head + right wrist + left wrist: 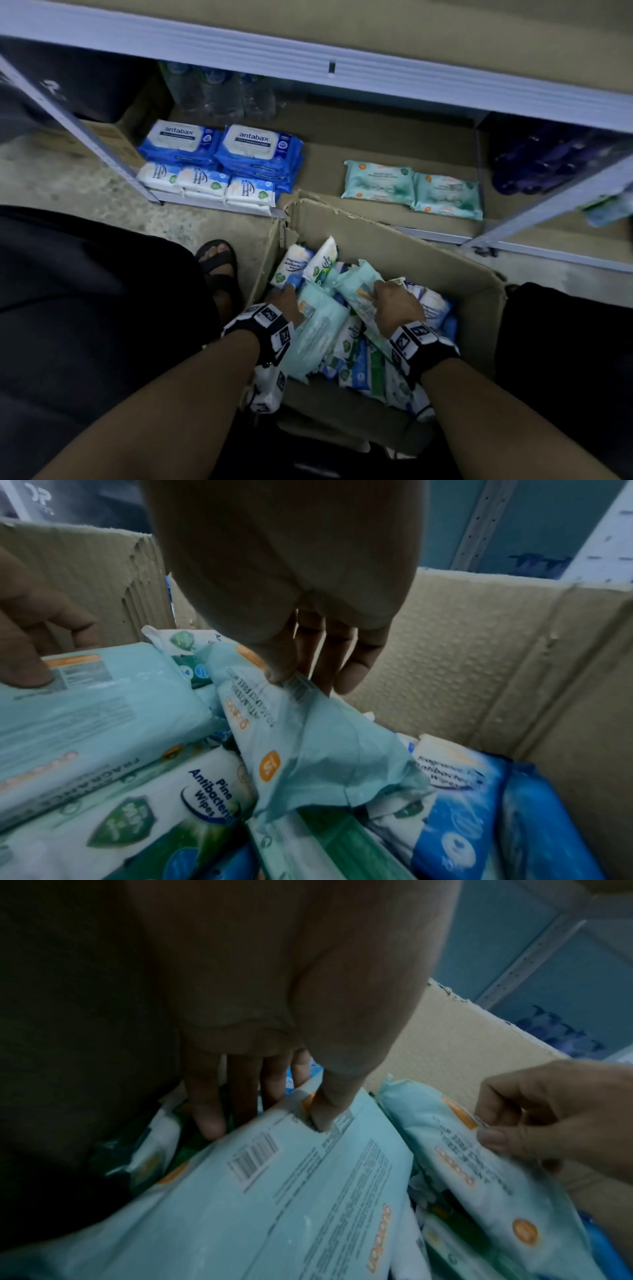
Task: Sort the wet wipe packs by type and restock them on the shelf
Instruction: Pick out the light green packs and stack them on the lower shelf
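Both hands are down in the cardboard box [428, 246]: the left hand [286, 301] pinches a pale teal pack [291, 1191] lying at the box's left side, thumb on top and fingers under its far edge, while the right hand [394, 301] has its grip clamped on the top end of a second teal pack [308, 737] near the box's middle. That second pack's long axis runs from the grip back toward the person. The two teal packs on the shelf [414, 190] lie just beyond the box's far wall, right of centre, so I judge the right hand the nearer one.
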Demonstrator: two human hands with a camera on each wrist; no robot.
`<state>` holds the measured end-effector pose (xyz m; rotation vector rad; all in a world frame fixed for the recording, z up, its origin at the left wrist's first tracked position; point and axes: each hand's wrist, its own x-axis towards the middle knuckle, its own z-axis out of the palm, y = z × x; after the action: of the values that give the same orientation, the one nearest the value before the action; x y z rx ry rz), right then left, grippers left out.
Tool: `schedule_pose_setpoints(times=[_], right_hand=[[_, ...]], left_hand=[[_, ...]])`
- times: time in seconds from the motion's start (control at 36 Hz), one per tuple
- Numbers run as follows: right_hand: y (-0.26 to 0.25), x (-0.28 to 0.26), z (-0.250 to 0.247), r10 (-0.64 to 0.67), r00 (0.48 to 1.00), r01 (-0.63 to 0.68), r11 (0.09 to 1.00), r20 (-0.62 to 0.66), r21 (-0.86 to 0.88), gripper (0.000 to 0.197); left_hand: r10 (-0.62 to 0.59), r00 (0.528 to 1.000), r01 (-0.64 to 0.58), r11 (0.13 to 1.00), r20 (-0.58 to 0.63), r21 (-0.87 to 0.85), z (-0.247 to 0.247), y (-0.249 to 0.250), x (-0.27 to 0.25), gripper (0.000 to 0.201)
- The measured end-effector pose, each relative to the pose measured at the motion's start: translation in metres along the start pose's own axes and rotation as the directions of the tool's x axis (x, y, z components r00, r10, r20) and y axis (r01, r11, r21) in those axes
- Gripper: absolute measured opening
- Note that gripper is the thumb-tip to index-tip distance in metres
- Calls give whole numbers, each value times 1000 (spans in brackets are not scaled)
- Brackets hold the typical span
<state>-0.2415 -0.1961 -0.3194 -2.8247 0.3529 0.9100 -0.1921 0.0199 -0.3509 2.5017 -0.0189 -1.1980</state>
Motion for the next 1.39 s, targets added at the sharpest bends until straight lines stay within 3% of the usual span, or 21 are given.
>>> schedule_pose_setpoints(times=[0.06,0.19,0.31,0.42,0.53,0.61,0.72,0.78,0.92,1.14,1.22,1.39], right_hand=[[3,-8,-2,52,998,-53,996,26,68,25],[20,-26,-3,154,988,-157,970,28,184,24],[35,-43,-3,194,981,-196,959,30,204,27],[51,-50,-1,188,982,-179,944,-7,276,6],[63,-54,1,241,970,-218,874,3,434,12],[73,-54,6,314,948,-297,823,49,484,22],[87,-58,11,402,914,-378,789,58,485,30],[90,-58,10,414,909,-382,782,48,493,33],[81,-52,6,358,934,-312,805,7,504,33],[53,-46,29,124,984,-164,912,129,375,80],[48,-45,34,117,987,-148,927,110,344,95],[44,-43,37,116,988,-140,948,99,285,105]], left_hand=[[28,999,-28,999,20,-17,-5,3,-7,67],[90,996,-90,996,-11,3,-10,13,-19,66],[240,968,-228,962,-68,148,-19,32,-31,51],[353,918,-302,917,-181,260,-25,46,-40,42],[424,881,-337,872,-207,354,-21,57,-45,45],[469,875,-389,832,-124,395,-9,58,-46,46],[396,908,-416,828,135,376,9,53,-41,59],[335,923,-385,839,191,386,17,49,-38,69],[264,951,-307,867,160,392,21,41,-27,75],[250,964,-265,858,91,440,29,40,-19,81],[255,965,-252,838,60,484,36,39,-20,93],[236,969,-241,814,78,528,37,42,-16,111]])
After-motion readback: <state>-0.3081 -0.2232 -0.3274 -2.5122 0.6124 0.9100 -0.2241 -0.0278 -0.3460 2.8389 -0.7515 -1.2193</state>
